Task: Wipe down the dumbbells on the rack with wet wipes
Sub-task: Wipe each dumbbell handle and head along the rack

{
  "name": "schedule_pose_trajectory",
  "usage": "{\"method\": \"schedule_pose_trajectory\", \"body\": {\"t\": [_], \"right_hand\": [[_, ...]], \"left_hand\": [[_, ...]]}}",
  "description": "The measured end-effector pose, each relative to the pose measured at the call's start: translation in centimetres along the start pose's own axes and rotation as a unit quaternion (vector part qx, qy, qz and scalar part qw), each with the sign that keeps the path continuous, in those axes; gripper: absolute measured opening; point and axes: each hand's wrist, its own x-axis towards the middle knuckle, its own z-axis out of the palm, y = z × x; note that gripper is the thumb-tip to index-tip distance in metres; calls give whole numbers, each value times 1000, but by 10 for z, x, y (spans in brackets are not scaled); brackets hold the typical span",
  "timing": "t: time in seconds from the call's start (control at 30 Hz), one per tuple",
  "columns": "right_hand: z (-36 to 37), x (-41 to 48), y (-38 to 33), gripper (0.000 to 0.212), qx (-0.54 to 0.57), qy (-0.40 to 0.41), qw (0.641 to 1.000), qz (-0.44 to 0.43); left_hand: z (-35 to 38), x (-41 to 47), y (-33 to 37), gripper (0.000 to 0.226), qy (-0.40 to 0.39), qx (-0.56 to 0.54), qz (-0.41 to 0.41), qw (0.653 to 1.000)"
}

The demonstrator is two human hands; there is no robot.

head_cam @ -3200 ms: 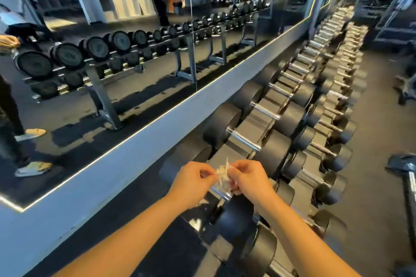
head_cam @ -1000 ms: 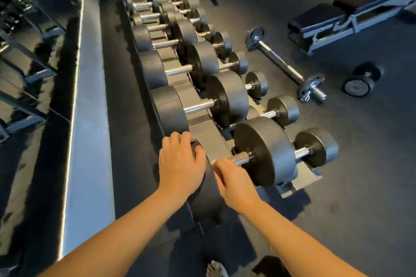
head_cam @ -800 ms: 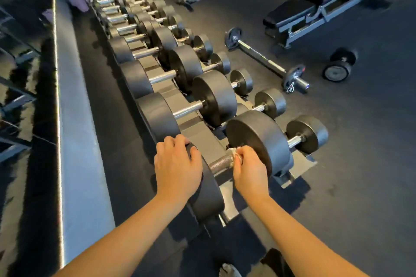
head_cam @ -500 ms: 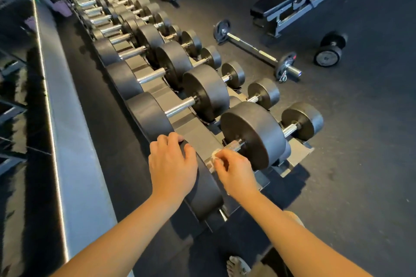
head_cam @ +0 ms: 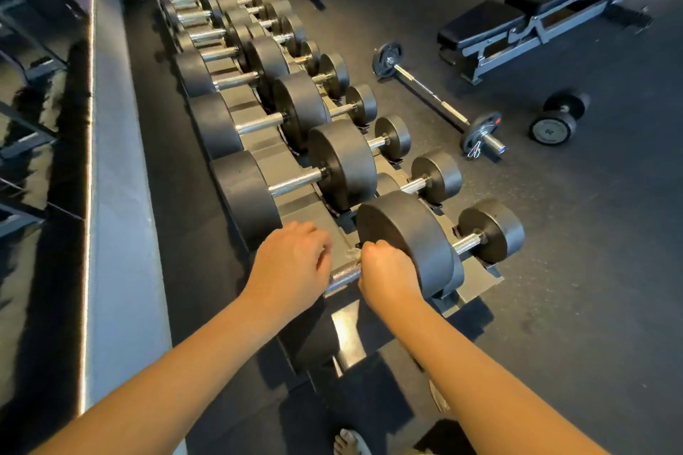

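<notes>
A long two-tier rack [head_cam: 303,203] carries black dumbbells with chrome handles. The nearest upper dumbbell [head_cam: 406,236] has a knurled handle [head_cam: 343,275] showing between my hands. My right hand [head_cam: 386,270] grips that handle at its right end with a white wet wipe [head_cam: 353,254] bunched under the fingers. My left hand [head_cam: 292,259] rests curled over the dumbbell's left weight, which it mostly hides. More dumbbells [head_cam: 292,181] run away up the rack.
A mirror wall with a lit edge [head_cam: 88,159] runs along the left. On the floor to the right lie a short barbell [head_cam: 436,100], a loose dumbbell [head_cam: 558,116] and a bench [head_cam: 543,7]. My foot [head_cam: 351,443] shows at the bottom.
My right hand has slid with the wipe along the handle toward the right weight. My left hand stays on the left weight. The camera has tilted slightly.
</notes>
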Motion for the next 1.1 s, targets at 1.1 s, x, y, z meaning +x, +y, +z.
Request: {"method": "schedule_pose_trajectory", "body": {"t": [1.1], "right_hand": [[-35, 75, 90, 29, 208, 106, 953, -190]], "left_hand": [[119, 48, 81, 16, -141, -79, -262, 951]]}}
